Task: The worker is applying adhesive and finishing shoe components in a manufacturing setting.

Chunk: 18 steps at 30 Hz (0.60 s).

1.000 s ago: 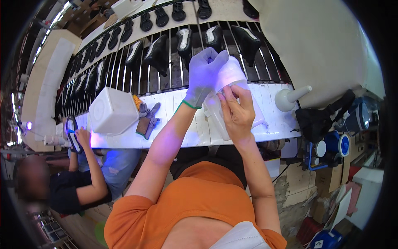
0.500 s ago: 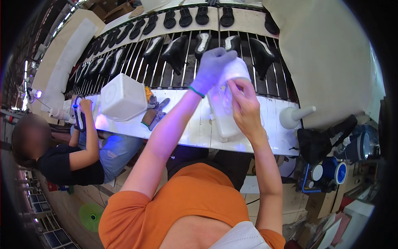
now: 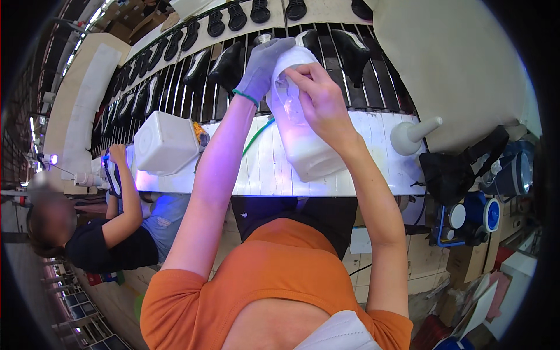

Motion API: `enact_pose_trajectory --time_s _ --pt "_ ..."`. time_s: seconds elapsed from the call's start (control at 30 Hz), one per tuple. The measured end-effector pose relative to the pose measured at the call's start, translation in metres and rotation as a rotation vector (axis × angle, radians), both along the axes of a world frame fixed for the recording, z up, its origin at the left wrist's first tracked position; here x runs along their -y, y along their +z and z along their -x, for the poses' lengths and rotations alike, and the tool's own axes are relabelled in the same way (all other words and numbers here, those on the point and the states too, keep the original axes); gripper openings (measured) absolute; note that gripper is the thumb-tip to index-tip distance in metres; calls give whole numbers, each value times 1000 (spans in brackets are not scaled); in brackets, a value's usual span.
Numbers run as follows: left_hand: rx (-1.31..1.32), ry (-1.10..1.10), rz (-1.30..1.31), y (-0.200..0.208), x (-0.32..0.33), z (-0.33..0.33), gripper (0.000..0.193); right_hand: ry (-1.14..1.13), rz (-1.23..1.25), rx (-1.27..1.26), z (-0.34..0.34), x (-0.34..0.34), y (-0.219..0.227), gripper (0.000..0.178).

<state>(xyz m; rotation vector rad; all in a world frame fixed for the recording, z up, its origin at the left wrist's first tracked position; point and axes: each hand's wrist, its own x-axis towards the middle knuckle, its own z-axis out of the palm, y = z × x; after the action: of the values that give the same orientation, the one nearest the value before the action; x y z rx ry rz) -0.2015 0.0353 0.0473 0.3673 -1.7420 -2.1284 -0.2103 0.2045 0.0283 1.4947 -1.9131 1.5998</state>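
A translucent white plastic jug (image 3: pixel 306 154) stands tilted at the bench's far edge, in front of the rack, its rim pale and thick. My left hand (image 3: pixel 261 67), in a grey glove with a green cuff, is closed on the left side of that rim. At the mouth is my bare right hand (image 3: pixel 324 102), thumb and fingers drawn together by the rim; whether they pinch the rim or something inside cannot be made out. Black shoes with pale soles turned up, such as one shoe (image 3: pixel 352 52), lie on the metal-rod rack (image 3: pixel 382 96) just beyond.
A white square tub (image 3: pixel 166 143) stands left on the white bench (image 3: pixel 373 169), near a green cord (image 3: pixel 256 140). A white long-necked bottle (image 3: pixel 414 135) is at the right. A co-worker (image 3: pixel 108 239) sits at the left. A black bag (image 3: pixel 443 175) hangs beyond the right end.
The view has shifted, and both hands with the jug appear farther up and left in it. My right fingers have moved farther over the jug's mouth. The loose gloves are now behind my left forearm.
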Motion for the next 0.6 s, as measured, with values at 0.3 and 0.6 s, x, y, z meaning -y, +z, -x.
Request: enact_pose_trajectory --time_s 0.3,0.6 --pt "-83 -45 41 -19 28 7 27 9 -108 -273 17 19 6 29" --pt "-45 -17 85 -13 17 14 26 21 -192 -273 20 4 5 25"
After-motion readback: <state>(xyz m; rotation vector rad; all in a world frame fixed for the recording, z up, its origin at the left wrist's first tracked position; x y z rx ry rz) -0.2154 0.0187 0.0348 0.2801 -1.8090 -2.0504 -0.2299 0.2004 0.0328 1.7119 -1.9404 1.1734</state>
